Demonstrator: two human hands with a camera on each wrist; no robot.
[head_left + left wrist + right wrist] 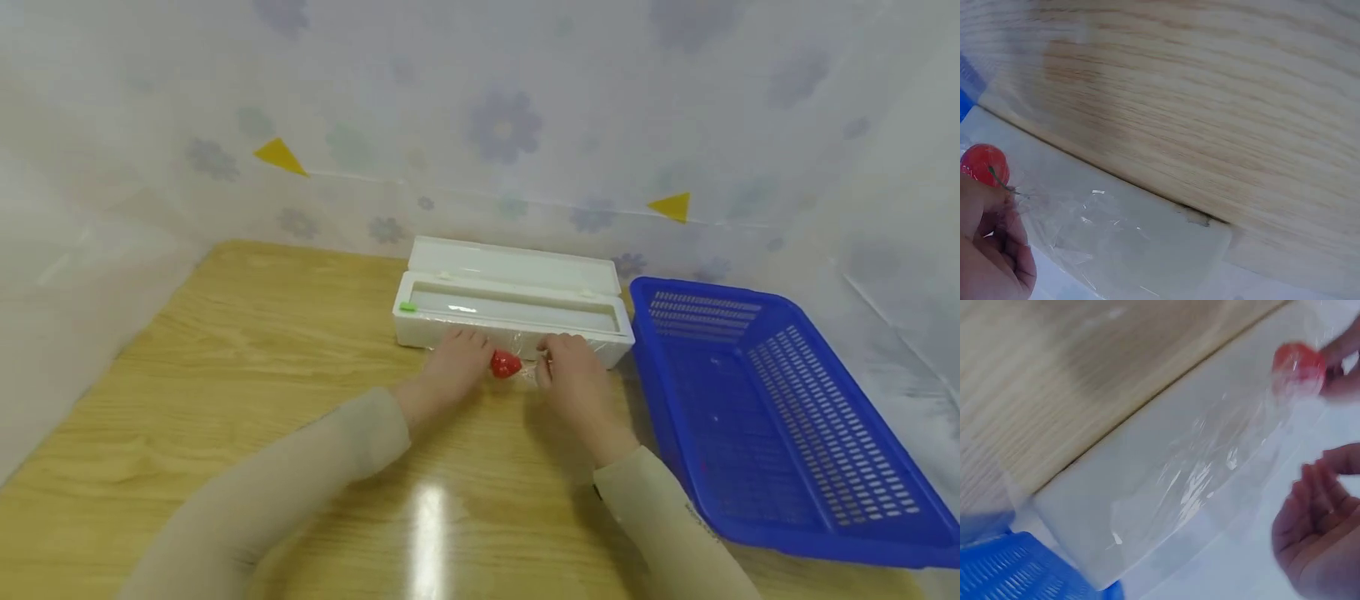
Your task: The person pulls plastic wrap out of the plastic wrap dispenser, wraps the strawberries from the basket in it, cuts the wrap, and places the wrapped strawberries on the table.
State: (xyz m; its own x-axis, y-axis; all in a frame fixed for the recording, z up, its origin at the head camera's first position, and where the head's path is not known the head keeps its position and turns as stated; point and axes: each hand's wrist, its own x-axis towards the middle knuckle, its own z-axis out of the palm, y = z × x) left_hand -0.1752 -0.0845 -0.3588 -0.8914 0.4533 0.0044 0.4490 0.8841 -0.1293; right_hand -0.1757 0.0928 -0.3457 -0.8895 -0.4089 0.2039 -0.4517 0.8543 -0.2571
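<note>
A red fruit (505, 364) with a thin green stem is wrapped in clear cling film (1094, 219), in front of a white cling film dispenser (517, 325). My left hand (459, 365) is at the fruit's left side; in the left wrist view its thumb and fingers pinch the film by the stem. To the right of the fruit, my right hand (573, 375) has its thumb and fingertips drawn together at the gathered film. The film lies wrinkled and shiny along the dispenser's front, as the right wrist view also shows. The dispenser's lid (513, 265) stands open at the back.
A blue plastic basket (675, 433) with slotted sides stands right beside the dispenser. A green slider (407, 307) sits at the dispenser's left end. The wooden table (300, 333) meets a flower-patterned sheet (502, 125) behind, which bears two yellow triangles.
</note>
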